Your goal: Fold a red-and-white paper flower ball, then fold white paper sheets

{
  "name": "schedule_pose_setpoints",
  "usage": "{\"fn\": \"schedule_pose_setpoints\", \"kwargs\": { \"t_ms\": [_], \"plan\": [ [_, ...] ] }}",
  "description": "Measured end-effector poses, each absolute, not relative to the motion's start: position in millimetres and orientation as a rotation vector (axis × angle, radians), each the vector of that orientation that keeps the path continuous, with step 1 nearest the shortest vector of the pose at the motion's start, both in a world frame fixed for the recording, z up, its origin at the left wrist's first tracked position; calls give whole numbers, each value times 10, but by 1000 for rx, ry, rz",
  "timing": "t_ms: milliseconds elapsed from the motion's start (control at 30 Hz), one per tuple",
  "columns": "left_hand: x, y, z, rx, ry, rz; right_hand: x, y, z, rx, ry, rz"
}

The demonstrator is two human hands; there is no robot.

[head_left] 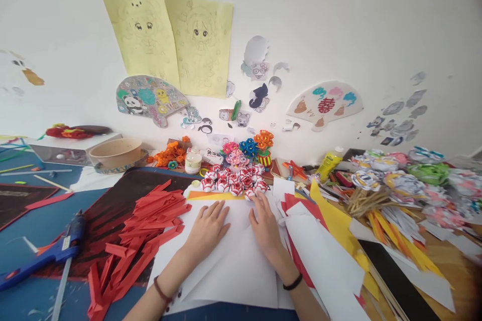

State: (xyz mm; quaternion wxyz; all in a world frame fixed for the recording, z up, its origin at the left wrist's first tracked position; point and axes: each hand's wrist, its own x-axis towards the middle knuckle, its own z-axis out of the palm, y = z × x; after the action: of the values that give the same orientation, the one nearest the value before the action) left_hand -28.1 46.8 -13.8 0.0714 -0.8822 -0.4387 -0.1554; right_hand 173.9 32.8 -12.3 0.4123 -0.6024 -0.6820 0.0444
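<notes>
My left hand lies flat on a stack of white paper sheets, its fingers stretched out toward the back edge. Over the right part of the same sheets is my right hand, fingers apart and pointing forward. Its fingertips reach the front of a cluster of red-and-white paper flowers; whether they touch a flower I cannot tell. An orange-yellow strip of paper shows between the sheets and the flowers. Neither hand grips anything visible.
Folded red paper strips are heaped at left, beside a blue glue gun. White sheets and yellow paper lie at right, near a black flat object and paper bouquets. A beige bowl stands at back left.
</notes>
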Motion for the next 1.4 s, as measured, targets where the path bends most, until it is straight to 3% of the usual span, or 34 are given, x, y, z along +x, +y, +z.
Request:
{"fn": "schedule_pose_setpoints", "kwargs": {
  "t_ms": [300, 700, 1167, 1400],
  "plan": [
    [-360, 516, -131, -2643, -1328, -554, 1956, 324, -277, -1490, -1688, 250],
    [-430, 517, -51, -2669, -1358, -547, 2011, 153, -116, -1619, -1777, 14],
    [-309, 312, 35, -2654, -1351, -447, 2034, 44, 7, -1461, -2058, 284],
    [-158, -163, 218, -2977, -1128, -396, 2069, 34, 20, -1478, -2081, 315]
  ]
}}
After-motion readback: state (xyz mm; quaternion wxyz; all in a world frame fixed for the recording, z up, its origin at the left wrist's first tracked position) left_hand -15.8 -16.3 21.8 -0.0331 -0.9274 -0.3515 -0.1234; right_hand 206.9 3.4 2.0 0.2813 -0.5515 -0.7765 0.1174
